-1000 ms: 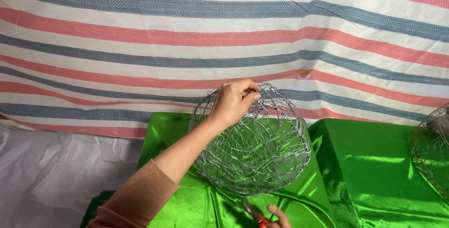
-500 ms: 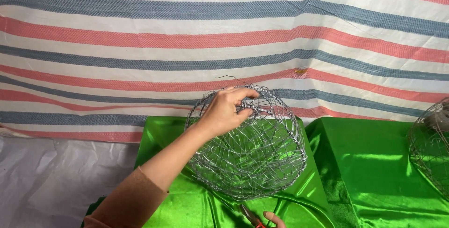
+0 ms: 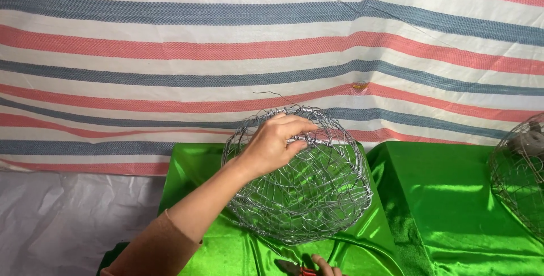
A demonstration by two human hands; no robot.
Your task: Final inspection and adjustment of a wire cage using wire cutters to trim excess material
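Over on the far left there's just a crinkly grey plastic sheet (image 3: 62, 225) on the floor, with a big striped tarp (image 3: 170, 49) in red, blue and white hanging as the backdrop behind everything.

Moving in, the left hand (image 3: 273, 144) comes up from the bottom on a bare forearm with an orange-brown sleeve (image 3: 148, 253), and it sits on the upper rim of the wire mesh ball (image 3: 300, 179). Fingers are curled and pressed close together, thumb and forefinger pinching a strand at the top edge. A loose end of wire (image 3: 272, 94) sticks up just above the knuckles.

The ball itself rests on the shiny green cloth (image 3: 442, 196), roughly centre frame. Compared with a second ago, the hand has slid a bit lower and to the left along the rim, and the ball looks slightly rotated with it, so I'd say the work is creeping around the top edge rather than staying in one spot.

Bottom centre, only the fingertips of the right hand (image 3: 326, 266) poke into view, touching red-handled pliers (image 3: 294, 267) lying on the cloth. Can't tell whether they're actually gripping them.

Far right, a second wire ball (image 3: 518, 174) is cut off by the frame.
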